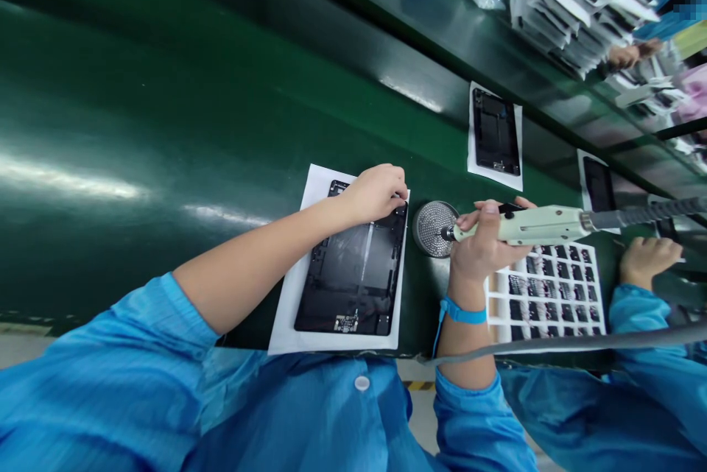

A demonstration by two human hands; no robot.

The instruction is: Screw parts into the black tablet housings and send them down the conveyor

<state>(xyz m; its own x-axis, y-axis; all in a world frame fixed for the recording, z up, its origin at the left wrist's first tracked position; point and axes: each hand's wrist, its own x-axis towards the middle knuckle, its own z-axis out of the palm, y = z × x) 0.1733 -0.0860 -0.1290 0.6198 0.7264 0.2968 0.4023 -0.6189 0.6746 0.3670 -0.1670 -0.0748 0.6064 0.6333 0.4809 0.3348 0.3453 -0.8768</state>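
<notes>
On the green conveyor belt (166, 126), your right hand (480, 240) had its fingers clamped around a pale electric screwdriver (530, 225), tip beside a round mesh dish (434, 229), while your left hand (375, 194), fingers together, lay curled over the black device back panel (350, 273) on white paper (284, 310), with a white tray of parts (557, 295) to the right.

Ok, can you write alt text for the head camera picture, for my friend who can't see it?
A person's left hand rests on a black device panel lying on white paper on a green workbench. Their right hand grips a pale electric screwdriver against a round metal mesh dish. A co-worker's hand is nearby.
</notes>
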